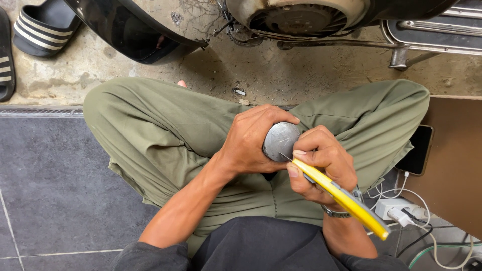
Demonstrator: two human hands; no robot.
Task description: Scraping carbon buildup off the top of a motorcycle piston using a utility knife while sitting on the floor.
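Grey round metal disc [280, 140] clasped in left hand [251, 143] over lap; right hand [321, 165] grip pinching yellow-handled utility knife [341, 196], blade tip touching disc face.
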